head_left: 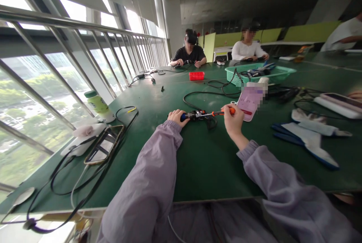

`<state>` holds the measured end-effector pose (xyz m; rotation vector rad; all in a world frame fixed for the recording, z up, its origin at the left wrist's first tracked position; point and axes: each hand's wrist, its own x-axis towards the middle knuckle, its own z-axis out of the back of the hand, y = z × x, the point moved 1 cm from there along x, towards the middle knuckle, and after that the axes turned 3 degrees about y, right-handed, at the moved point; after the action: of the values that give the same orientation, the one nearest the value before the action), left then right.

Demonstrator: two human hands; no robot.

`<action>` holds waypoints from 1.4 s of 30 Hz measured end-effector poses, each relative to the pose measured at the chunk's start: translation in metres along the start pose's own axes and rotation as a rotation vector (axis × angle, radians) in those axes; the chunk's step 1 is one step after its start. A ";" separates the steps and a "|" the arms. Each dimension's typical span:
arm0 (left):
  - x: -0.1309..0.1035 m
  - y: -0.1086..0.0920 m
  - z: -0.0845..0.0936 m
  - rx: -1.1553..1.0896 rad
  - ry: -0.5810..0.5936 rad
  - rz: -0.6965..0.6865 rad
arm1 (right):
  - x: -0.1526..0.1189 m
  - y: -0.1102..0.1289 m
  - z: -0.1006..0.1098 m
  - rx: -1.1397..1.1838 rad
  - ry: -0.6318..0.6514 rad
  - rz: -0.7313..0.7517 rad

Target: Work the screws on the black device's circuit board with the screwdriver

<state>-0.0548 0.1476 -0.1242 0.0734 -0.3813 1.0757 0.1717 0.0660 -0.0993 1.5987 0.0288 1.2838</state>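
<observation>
My left hand (178, 117) is closed round the blue end of a blue-and-black handheld device (195, 115) lying on the green table. A silvery part shows in the device's middle, and a black cable (185, 97) runs close behind it. In my right hand (234, 123) is an orange-and-black screwdriver (218, 113), its fingers wrapped round the handle. The thin shaft points left, and its tip is at the silvery part of the device; whether it sits in a screw is too small to tell. Just behind my right hand a pink-screened phone (250, 101) leans upright.
A green basket (234, 76) of tools and a red tray (196, 76) stand farther back. Work gloves (309, 137) lie at right. A bottle (98, 106), a phone (105, 145) and straps are at left by the railing (85, 28). Two people sit across the table.
</observation>
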 end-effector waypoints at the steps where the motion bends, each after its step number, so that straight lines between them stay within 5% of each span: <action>1: 0.000 0.001 -0.001 -0.007 -0.003 0.000 | -0.001 -0.002 0.002 0.005 -0.007 -0.001; 30: -0.009 -0.001 -0.001 -0.036 -0.103 0.005 | -0.003 0.003 0.005 -0.020 -0.019 0.094; 42: -0.008 0.027 0.003 -0.361 -0.359 0.431 | -0.006 0.004 0.004 -0.029 -0.018 0.118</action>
<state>-0.0826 0.1530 -0.1279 -0.1468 -0.9410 1.4037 0.1706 0.0580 -0.1004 1.6072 -0.0960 1.3536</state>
